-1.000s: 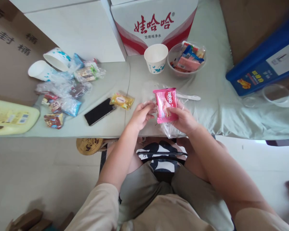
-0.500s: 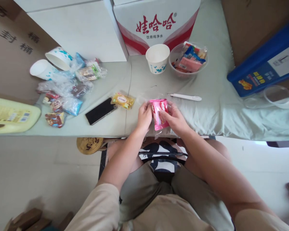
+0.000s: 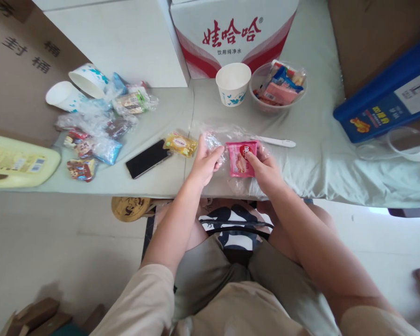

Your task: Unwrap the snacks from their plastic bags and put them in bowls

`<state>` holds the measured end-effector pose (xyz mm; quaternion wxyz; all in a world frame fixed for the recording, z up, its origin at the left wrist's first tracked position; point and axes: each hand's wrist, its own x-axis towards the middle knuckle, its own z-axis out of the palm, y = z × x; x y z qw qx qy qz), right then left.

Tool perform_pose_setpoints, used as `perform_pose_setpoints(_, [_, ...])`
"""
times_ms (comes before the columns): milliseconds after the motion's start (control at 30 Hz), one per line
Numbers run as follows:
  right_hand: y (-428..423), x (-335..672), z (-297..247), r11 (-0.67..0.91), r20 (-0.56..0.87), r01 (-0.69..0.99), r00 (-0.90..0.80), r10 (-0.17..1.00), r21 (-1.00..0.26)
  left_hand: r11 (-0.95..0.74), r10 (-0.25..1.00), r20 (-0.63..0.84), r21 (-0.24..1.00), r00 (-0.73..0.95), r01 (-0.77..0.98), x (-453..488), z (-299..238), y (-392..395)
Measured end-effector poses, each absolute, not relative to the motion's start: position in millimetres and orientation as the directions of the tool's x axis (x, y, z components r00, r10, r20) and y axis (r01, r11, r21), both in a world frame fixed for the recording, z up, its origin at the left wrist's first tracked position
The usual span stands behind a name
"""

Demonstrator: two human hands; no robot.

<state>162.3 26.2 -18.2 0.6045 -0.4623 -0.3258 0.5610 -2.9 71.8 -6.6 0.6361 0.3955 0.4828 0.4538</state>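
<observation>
My right hand [image 3: 268,170] grips a pink wafer packet [image 3: 241,161] by its right side, thumb on the front. Clear plastic film [image 3: 215,140] is pinched in my left hand [image 3: 207,161], and more of it spreads behind and below the packet. Both hands are over the front part of the cloth-covered table, a little apart. Just left of my left hand lies a yellow snack packet [image 3: 180,143], touching the end of a black phone [image 3: 147,159]. A white utility knife [image 3: 278,141] is beyond my right hand, its left end hidden behind the film and packet.
At the back stand a paper cup [image 3: 233,84] and a plastic bowl [image 3: 257,100] of snack packets. Left are tipped paper cups [image 3: 63,97], several wrapped snacks [image 3: 81,169] and a yellow jug [image 3: 21,161]. A blue container [image 3: 374,112] and clear cup [image 3: 406,142] are at right.
My hands have moved apart. The pink packet has turned and gone slightly right with my right hand, while my left hand has drawn away from it with the clear film.
</observation>
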Motion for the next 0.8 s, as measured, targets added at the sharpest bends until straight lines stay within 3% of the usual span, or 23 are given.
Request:
perform_pose_setpoints(200, [25,169,-15,-0.055,-0.129,-0.412,0.153,0.98,-0.91,0.25,0.965,-0.232,0.953,0.119,-0.174,-9,-11,81])
perform_pose_setpoints(433, [22,171,-18,-0.169,-0.214,-0.441,0.054,0.975,-0.881,0.385,0.921,-0.272,0.744,0.279,-0.546,-9,12,69])
perform_pose_setpoints(633, [25,169,-28,-0.118,-0.144,-0.241,0.09,0.986,-0.963,0.385,0.923,-0.343,0.788,0.177,-0.481,-2,2,75])
perform_pose_setpoints(800, [26,175,-31,-0.14,-0.14,-0.003,0.08,0.987,-0.99,0.251,0.968,-0.241,0.897,0.074,-0.363,5,-10,81])
